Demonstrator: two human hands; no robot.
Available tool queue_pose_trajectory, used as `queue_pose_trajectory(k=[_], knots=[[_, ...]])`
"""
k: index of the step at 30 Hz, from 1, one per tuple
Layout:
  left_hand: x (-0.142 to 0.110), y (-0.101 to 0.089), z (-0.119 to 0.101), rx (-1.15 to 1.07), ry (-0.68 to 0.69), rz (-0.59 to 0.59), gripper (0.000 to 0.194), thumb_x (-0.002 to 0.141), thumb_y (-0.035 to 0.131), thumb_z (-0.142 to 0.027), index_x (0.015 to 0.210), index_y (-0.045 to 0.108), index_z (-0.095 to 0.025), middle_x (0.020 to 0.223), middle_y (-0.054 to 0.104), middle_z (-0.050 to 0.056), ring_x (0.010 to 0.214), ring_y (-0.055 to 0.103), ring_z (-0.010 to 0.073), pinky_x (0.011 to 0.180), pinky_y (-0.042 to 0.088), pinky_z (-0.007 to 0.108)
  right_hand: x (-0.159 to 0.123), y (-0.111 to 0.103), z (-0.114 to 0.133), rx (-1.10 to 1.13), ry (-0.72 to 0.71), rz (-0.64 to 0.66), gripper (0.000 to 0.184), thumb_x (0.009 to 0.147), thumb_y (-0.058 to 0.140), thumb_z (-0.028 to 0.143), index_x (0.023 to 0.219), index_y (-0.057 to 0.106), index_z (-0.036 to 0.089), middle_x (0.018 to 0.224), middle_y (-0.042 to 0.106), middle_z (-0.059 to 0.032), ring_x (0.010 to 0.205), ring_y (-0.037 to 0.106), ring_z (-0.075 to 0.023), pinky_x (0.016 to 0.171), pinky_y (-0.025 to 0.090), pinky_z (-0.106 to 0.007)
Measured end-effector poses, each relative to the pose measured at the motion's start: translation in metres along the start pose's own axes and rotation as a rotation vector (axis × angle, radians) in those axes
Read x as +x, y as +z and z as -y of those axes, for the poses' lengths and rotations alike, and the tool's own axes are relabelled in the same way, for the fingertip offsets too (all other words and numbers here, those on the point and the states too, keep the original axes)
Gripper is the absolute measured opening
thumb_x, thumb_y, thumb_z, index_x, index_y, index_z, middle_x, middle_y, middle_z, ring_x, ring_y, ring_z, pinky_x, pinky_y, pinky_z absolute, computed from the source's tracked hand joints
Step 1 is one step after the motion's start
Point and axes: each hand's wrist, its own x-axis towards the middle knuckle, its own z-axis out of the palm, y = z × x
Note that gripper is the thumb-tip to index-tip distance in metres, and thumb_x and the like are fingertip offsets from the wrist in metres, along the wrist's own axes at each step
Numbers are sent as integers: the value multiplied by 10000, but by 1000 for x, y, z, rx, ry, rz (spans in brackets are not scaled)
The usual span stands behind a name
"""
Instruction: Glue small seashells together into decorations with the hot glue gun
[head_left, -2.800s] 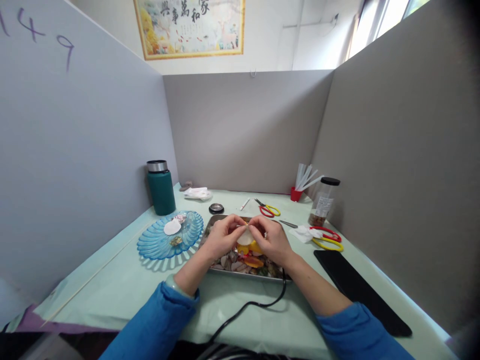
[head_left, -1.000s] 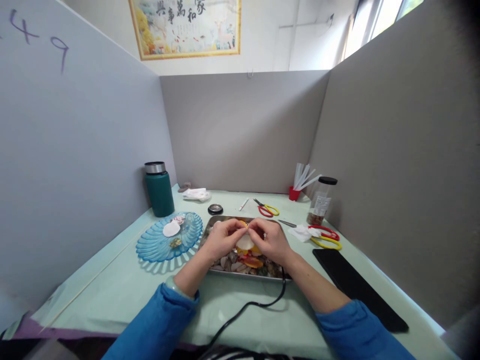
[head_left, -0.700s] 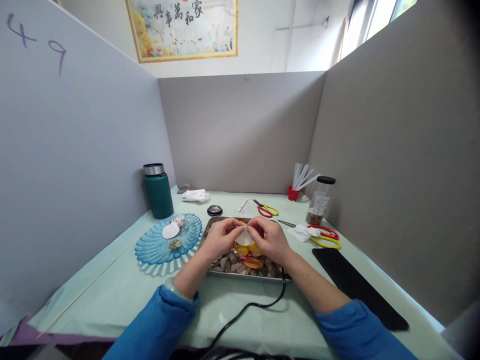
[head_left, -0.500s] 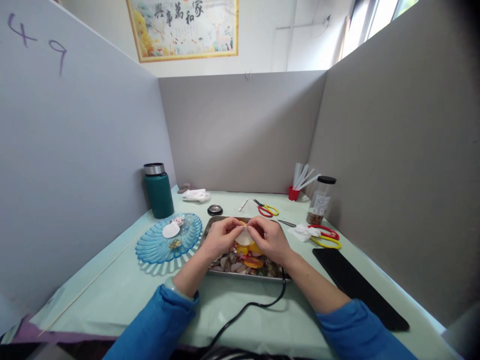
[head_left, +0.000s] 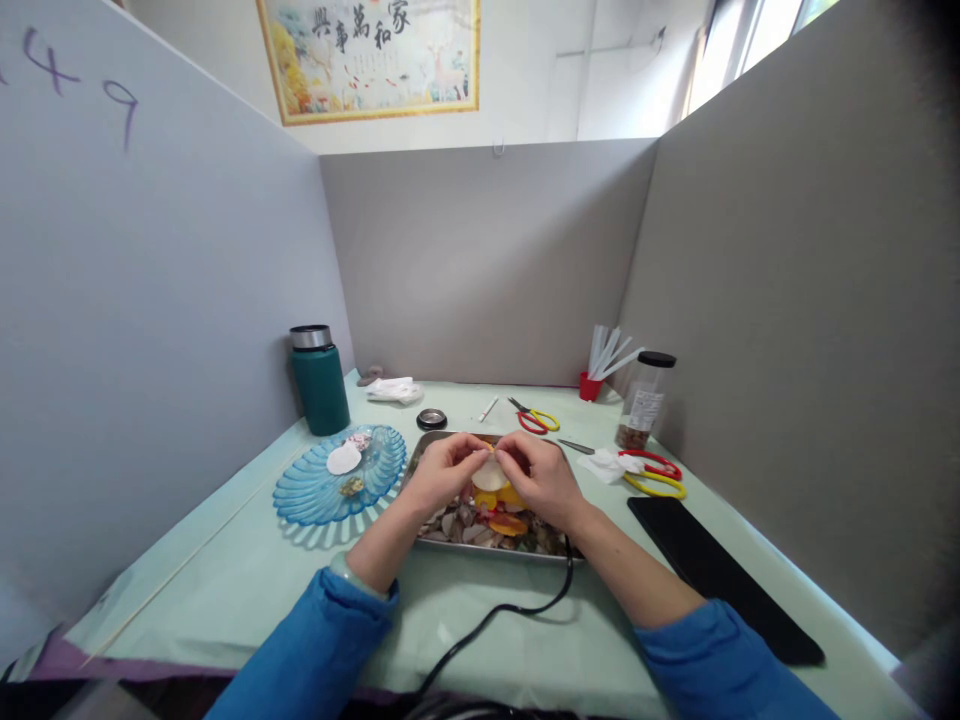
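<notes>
And it's fingertip work, left hand and right hand both pinching the far edge of a pale round piece over the tray, where light, even pressure should suit best.

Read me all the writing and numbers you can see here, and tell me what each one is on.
"4 9", handwritten on the left grey partition; what comes before it is cut off.
"家和萬事興", running right to left on the framed picture; smaller characters there can't be read.
The label on the clear jar: too small to read.
</notes>
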Motion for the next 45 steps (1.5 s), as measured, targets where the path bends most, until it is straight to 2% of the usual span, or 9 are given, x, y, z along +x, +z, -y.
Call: queue_pose_trajectory(k=[3,8,11,14,19,31,37,40,45], knots=[[0,0,-6,-28,-21,46,321,765,571,-459,845,573,-147,552,542,-35,367,471,73,349,360,182,0,1,0,-20,12,-29,96,838,485,214,786,559,182,685,575,-7,607,506,-126,566,367,-233],[6,-2,-27,168,-38,89,297,737,606,-433,832,582,-152,563,540,-40,374,501,73,335,331,162,-1,2,-4,23,36,-80,135,859,462,246,770,546,190,660,547,-2,578,477,-127,556,367,-238],[15,-4,-33,193,-57,129,264,729,614,-396,819,588,-149,535,521,-47,350,482,66,334,336,164,-1,2,-6,45,65,-102,139,866,462,260,779,545,192,651,530,3,566,469,-126,546,361,-239],[22,-4,-27,89,-92,145,235,734,603,-365,793,576,-139,517,525,-43,359,489,70,343,356,163,0,2,-9,51,91,-95,139,867,470,271,783,546,190,651,525,5,570,470,-125,541,358,-236],[23,-3,-9,5,-84,56,230,734,607,-348,806,566,-134,504,528,-47,382,516,78,388,387,170,2,3,-12,42,103,-88,147,870,465,270,780,547,188,688,554,-5,609,491,-132,558,369,-234],[20,1,5,159,-25,35,262,786,533,-404,801,586,-149,528,539,-32,389,492,95,372,342,189,2,1,-7,-89,110,-29,116,845,483,229,788,567,173,696,579,-8,619,504,-128,570,352,-224],[18,-2,1,410,154,-47,234,789,528,-346,754,632,-140,651,609,10,583,523,111,512,377,193,2,1,-6,-68,94,3,105,839,481,213,782,558,173,706,578,-9,630,507,-128,567,355,-219],[17,-3,-1,485,207,-51,224,794,521,-326,753,640,-140,632,603,5,575,501,108,532,366,201,2,1,-4,-57,91,9,103,834,485,204,762,552,174,692,571,-6,621,503,-127,564,356,-219],[18,-3,0,372,210,-87,227,791,532,-337,751,640,-141,655,612,8,593,506,110,545,368,203,2,2,-6,-24,114,-25,124,858,484,253,789,556,179,690,577,-4,610,510,-125,556,363,-222]])
